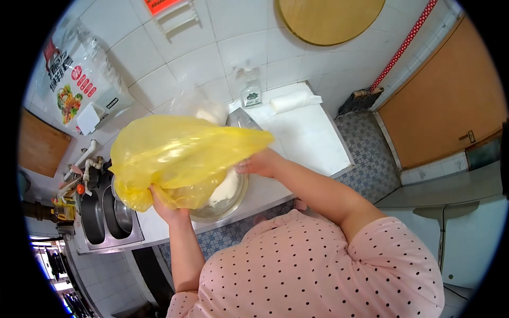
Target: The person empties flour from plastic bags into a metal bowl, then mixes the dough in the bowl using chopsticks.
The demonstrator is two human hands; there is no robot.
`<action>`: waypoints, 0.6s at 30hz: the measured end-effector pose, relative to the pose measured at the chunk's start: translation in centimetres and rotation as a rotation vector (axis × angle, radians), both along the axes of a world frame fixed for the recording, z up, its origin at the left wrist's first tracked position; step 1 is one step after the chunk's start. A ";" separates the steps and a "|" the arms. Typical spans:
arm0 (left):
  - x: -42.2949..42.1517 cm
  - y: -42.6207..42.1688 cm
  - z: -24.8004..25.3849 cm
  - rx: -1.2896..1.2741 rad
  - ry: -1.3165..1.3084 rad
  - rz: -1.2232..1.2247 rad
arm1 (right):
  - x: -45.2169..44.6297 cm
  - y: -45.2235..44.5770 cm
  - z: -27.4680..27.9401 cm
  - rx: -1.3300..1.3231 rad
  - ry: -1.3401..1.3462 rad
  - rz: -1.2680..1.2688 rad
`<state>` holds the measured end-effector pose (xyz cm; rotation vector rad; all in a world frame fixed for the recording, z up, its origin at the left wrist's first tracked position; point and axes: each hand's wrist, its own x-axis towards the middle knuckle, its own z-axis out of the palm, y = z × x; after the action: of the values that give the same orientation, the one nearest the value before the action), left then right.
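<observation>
A large, puffed-up yellow plastic bag (175, 146) spreads over the worktop and covers much of what lies beneath it. My left hand (168, 205) is closed on its gathered lower edge. Under the bag's right end is my right hand (260, 163), its fingertips close to the bag and above a metal bowl (241, 199). The bag partly hides those fingers, so I cannot tell whether they grip it. In the bowl lies a white, floury mass (227, 190), partly seen through the yellow film.
Behind the bag stand a clear plastic bag (204, 106) and a clear bottle (251, 95). A white roll (294, 102) lies on the white counter (313, 138). The sink (98, 220) is at left; a round wooden board (331, 18) hangs on the tiled wall.
</observation>
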<state>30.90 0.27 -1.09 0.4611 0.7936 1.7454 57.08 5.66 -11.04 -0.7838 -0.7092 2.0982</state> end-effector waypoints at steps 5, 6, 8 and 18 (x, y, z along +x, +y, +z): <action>7.3 1.8 0.1 0.279 0.744 -0.030 | 12.5 -1.3 3.5 0.013 -0.041 -0.418; 9.2 2.5 -0.5 0.347 1.031 0.050 | 16.3 -1.3 1.5 -0.041 -0.015 -0.515; 14.2 4.5 -2.7 0.436 1.108 -0.017 | 22.3 -2.3 1.6 -0.178 -0.054 -0.698; 31.0 10.5 -9.9 0.767 1.741 -0.496 | 32.0 -3.6 4.5 0.302 -0.686 -0.908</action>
<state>61.92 10.75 -11.02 2.5900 0.8969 0.7424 89.06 2.10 -6.52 -1.3455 -0.7839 0.8723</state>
